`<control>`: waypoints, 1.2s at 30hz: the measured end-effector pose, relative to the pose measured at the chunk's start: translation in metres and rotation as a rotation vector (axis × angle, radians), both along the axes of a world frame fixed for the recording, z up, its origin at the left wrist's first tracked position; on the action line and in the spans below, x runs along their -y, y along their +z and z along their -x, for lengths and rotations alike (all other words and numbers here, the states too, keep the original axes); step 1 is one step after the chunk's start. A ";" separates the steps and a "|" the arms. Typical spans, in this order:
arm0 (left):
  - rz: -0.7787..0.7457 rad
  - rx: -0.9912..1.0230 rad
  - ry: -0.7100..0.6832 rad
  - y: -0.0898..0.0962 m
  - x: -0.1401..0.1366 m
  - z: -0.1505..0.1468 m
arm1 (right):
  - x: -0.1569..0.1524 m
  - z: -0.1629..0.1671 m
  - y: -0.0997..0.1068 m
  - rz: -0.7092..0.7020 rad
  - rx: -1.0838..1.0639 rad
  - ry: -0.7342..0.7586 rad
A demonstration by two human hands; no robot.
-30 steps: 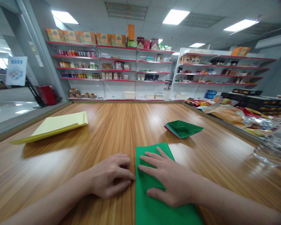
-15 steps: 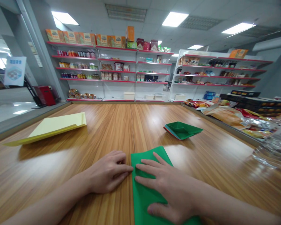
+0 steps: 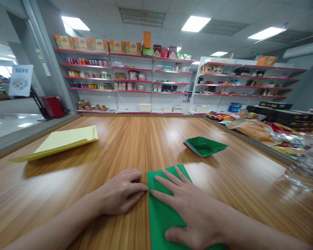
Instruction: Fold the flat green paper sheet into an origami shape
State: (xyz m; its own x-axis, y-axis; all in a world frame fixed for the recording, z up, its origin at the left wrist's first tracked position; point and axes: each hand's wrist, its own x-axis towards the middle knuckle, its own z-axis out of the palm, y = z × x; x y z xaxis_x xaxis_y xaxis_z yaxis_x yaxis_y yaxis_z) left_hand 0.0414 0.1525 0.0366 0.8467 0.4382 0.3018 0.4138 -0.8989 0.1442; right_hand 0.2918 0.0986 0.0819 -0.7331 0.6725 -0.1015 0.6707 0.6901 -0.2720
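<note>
A sheet of green paper (image 3: pixel 163 222), apparently folded, lies on the wooden table in front of me. My right hand (image 3: pixel 186 205) rests flat on it with the fingers spread, covering much of its right side. At the paper's left edge is my left hand (image 3: pixel 123 192), its fingers curled in and the index fingertip and thumb close together at that edge. The grip's underside is hidden. Beyond my right hand sits a small stack of folded papers (image 3: pixel 205 146), dark green on top, with blue and red edges below.
Yellow paper (image 3: pixel 67 139) with raised edges lies on the left of the table (image 3: pixel 125 139). A clear plastic container (image 3: pixel 306 166) stands at the right. Snack packets (image 3: pixel 253 128) and black boxes (image 3: pixel 284 114) line the right side, with stocked shelves (image 3: pixel 131 80) behind.
My right hand's fingers have slid slightly up and spread across the green paper. My left hand stays at the left edge. The whole view has shifted a little.
</note>
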 end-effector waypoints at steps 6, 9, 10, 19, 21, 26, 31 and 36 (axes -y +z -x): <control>0.015 0.009 -0.001 0.000 0.001 0.000 | -0.002 0.000 0.000 0.036 0.003 -0.006; 0.035 0.016 -0.004 0.000 0.001 0.001 | -0.002 -0.001 -0.001 0.042 -0.001 -0.009; 0.036 0.016 -0.003 0.001 0.001 0.001 | -0.002 -0.001 -0.001 0.043 -0.001 -0.010; 0.035 -0.009 -0.004 0.002 0.000 0.001 | -0.003 0.000 0.000 0.049 -0.005 -0.015; 0.040 -0.012 -0.008 0.003 0.000 0.001 | -0.004 0.000 -0.001 0.047 -0.004 -0.020; 0.058 -0.009 0.005 0.004 0.001 0.001 | -0.005 0.000 -0.002 0.029 -0.004 -0.011; 0.049 -0.015 0.010 0.005 0.001 0.000 | -0.004 0.000 -0.001 0.032 -0.003 -0.012; 0.053 -0.015 0.004 0.006 0.002 0.000 | -0.005 0.001 -0.002 0.032 -0.004 -0.010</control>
